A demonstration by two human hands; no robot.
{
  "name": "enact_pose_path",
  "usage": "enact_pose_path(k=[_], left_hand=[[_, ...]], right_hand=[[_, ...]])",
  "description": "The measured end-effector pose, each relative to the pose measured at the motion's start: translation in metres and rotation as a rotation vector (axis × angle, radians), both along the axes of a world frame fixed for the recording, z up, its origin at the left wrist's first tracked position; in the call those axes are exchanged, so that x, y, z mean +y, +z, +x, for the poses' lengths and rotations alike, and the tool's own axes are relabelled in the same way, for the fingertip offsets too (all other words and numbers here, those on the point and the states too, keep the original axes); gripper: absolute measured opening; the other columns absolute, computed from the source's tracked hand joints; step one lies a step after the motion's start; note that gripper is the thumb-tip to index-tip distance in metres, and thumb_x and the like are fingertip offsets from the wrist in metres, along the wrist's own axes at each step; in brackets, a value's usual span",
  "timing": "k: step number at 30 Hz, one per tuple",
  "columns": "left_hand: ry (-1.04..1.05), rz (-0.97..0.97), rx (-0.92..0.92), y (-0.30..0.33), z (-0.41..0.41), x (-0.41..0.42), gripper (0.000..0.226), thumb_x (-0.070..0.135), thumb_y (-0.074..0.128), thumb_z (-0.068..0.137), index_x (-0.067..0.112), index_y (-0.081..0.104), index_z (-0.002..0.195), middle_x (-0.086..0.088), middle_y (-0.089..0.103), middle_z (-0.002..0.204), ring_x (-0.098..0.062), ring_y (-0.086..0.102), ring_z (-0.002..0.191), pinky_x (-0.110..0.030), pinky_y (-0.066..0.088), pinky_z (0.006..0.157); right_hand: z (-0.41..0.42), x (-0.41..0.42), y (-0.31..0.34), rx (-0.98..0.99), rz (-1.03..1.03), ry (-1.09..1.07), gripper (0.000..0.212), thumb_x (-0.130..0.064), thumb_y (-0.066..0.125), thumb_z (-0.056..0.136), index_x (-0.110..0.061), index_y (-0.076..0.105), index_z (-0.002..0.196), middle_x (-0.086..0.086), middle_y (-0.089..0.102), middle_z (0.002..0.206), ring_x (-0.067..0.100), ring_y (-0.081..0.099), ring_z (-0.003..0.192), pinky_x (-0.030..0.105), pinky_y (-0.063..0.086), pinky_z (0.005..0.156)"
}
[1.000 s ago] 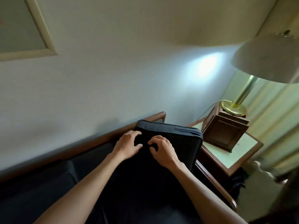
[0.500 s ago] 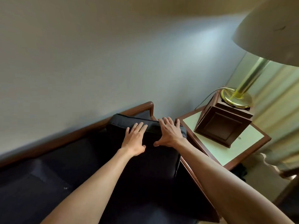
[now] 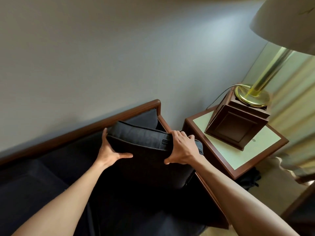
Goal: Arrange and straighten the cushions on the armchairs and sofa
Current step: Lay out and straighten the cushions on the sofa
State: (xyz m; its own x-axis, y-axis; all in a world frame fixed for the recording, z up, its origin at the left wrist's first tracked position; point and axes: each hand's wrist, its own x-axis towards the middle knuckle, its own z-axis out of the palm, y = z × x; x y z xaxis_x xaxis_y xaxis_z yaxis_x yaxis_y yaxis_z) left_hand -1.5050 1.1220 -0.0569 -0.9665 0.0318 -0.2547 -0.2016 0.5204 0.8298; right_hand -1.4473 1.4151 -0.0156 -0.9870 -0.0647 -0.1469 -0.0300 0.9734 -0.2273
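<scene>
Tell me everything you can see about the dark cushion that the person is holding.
The dark cushion is thick and boxy, of charcoal woven-looking fabric with piped edges and a small tab on its top band. It stands tilted at the sofa's right end, beside the wooden armrest. The left hand grips its left top corner, the right hand its right top edge.

Brass lamp (image 3: 265,72) on wooden box (image 3: 236,124), side table (image 3: 255,155), cream curtain (image 3: 296,116)

Both hands have left the dark cushion's (image 3: 144,150) front face, where they lay flat, and now grip its top edge, the left hand (image 3: 109,150) at one corner, the right hand (image 3: 183,150) at the other.
</scene>
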Motion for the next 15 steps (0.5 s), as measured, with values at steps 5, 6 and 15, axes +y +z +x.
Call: enact_pose_path(k=[5,6,15], left_hand=[[-0.169,0.127,-0.106,-0.011,-0.009,-0.023,0.15,0.004,0.096,0.041,0.038,0.002,0.153,0.011,0.037,0.143,-0.009,0.032,0.135,-0.037,0.027,0.115],[-0.228,0.099,-0.147,-0.008,-0.014,-0.026,0.147,0.002,0.095,0.043,0.037,0.005,0.153,0.012,0.041,0.141,-0.009,0.034,0.134,-0.036,0.028,0.114],[-0.31,0.022,-0.041,0.056,0.004,-0.053,0.099,0.002,0.094,0.047,0.034,0.046,0.126,0.01,0.061,0.117,-0.006,0.054,0.111,-0.022,0.041,0.086]], right_hand=[[0.022,0.002,-0.002,-0.017,0.008,0.014,0.103,-0.066,0.074,0.042,-0.019,0.042,0.129,-0.003,0.055,0.118,0.019,0.05,0.109,0.042,0.04,0.092],[0.025,0.001,-0.001,-0.007,0.013,0.014,0.098,-0.065,0.074,0.043,-0.02,0.044,0.124,-0.004,0.056,0.114,0.018,0.051,0.106,0.041,0.041,0.089],[0.042,-0.016,0.022,0.086,-0.041,0.025,0.093,-0.065,0.073,0.04,-0.023,0.046,0.119,-0.006,0.059,0.107,0.018,0.054,0.1,0.039,0.043,0.081]])
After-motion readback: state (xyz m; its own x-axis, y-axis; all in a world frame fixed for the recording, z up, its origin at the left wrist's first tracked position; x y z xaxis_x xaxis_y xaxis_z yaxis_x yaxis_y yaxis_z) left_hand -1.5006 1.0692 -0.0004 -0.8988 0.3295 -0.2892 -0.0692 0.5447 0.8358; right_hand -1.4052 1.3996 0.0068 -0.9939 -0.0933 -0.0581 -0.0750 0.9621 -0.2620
